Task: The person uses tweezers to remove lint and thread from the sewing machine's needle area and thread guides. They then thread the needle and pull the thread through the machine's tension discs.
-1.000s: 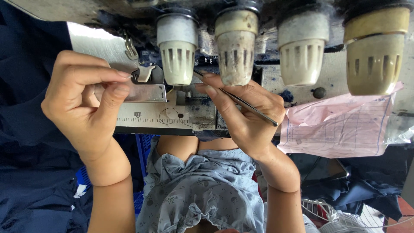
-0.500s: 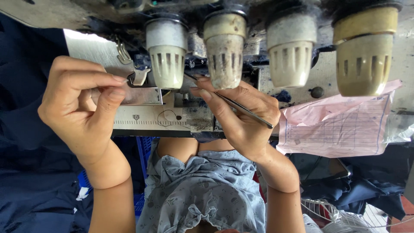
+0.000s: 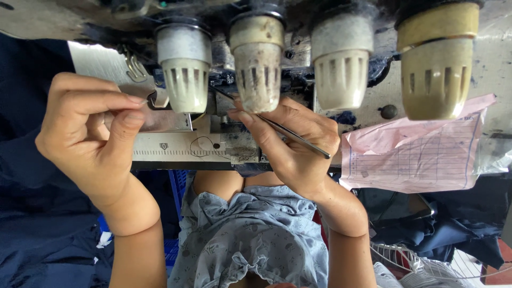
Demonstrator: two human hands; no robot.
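Note:
My left hand (image 3: 88,138) is raised at the left, thumb and forefinger pinched on a fine thread that is barely visible. It is beside the metal presser part (image 3: 160,100) of a sewing machine. My right hand (image 3: 293,146) grips thin metal tweezers (image 3: 298,140). Their tip points up-left into the dark needle area (image 3: 229,93) under the middle thread cone (image 3: 258,69). The machine's plate with a ruler scale (image 3: 181,150) lies between my hands.
Several thread cones hang along the top: white (image 3: 184,69), white (image 3: 341,64) and yellow (image 3: 434,64). A pink lined paper sheet (image 3: 416,152) lies at the right. Dark blue fabric (image 3: 32,224) fills the left. A white wire basket (image 3: 405,261) is at lower right.
Both hands hold their grips and stay nearly still. My left hand and the cones have drifted slightly left and up in the view.

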